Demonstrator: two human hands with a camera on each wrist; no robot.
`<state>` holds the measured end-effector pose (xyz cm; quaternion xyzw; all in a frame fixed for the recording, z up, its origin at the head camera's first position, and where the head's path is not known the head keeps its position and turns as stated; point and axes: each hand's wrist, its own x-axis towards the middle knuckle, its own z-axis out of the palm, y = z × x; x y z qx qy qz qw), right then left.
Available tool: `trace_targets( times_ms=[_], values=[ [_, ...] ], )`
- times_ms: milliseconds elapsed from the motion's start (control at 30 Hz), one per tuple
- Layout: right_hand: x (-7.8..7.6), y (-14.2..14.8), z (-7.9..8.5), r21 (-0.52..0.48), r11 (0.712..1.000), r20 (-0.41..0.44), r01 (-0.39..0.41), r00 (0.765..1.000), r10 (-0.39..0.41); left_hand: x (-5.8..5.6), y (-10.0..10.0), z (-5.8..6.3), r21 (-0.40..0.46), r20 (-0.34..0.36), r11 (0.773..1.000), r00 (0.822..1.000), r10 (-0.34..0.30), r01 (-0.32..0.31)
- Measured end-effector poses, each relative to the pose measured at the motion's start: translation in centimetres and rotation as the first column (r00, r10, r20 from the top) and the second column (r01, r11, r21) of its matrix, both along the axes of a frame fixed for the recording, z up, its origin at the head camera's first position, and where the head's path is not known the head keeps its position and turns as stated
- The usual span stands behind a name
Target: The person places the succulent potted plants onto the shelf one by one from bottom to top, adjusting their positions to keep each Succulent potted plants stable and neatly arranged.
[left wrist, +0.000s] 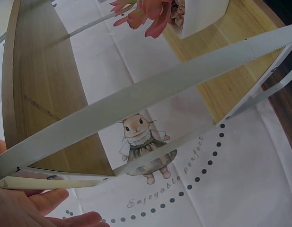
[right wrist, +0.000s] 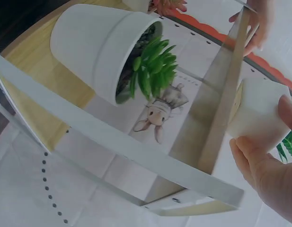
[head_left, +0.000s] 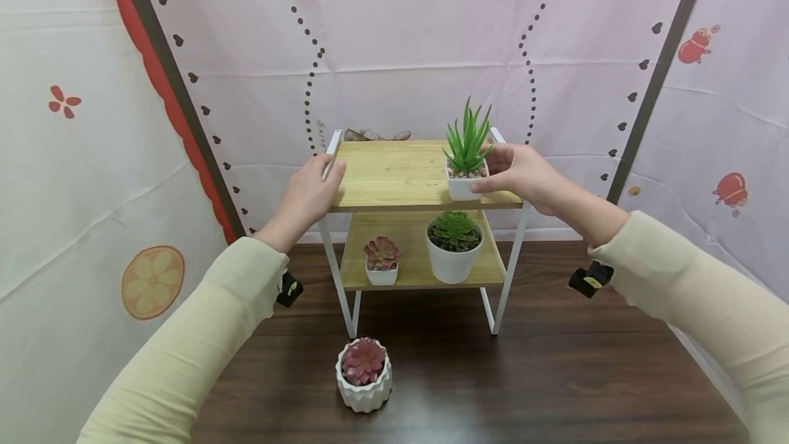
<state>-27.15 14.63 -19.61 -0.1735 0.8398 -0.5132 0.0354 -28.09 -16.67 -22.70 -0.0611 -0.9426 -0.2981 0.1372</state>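
My right hand (head_left: 524, 173) pinches a small square white pot with a spiky green succulent (head_left: 467, 149) at the right front of the top board. In the right wrist view, thumb and fingers are on either side of the white pot (right wrist: 259, 113), its base close to the board's edge; I cannot tell if it touches. At the rack's upper left side, my left hand (head_left: 311, 190) holds the white metal frame, its thumb over the rail. The two-tier wooden plant rack (head_left: 394, 173) stands upright. In the left wrist view the left fingers (left wrist: 51, 201) lie beyond the frame.
On the lower board stand a pink succulent (head_left: 382, 260) in a square pot and a green succulent (head_left: 454, 249) in a round white pot. A reddish succulent in a ribbed white pot (head_left: 365, 375) stands on the dark table (head_left: 493, 389) in front. A printed cloth (head_left: 419, 33) hangs behind.
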Motion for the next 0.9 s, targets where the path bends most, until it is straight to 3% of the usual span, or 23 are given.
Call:
trace_targets(
  times_ms=[200, 900],
  values=[
    [-0.34, 0.32, -0.51, -0.006, 1.000, 0.005, 0.018, 1.000, -0.018, -0.12, 0.15, -0.06, 0.005, 0.000, 1.000, 1.000, -0.003, 0.003],
    [-0.69, 0.31, -0.42, 0.005, 0.999, 0.059, -0.052, 0.997, 0.052, -0.08, 0.06, 0.06, 0.018, 0.005, 1.000, 1.000, 0.009, -0.010]
  ],
)
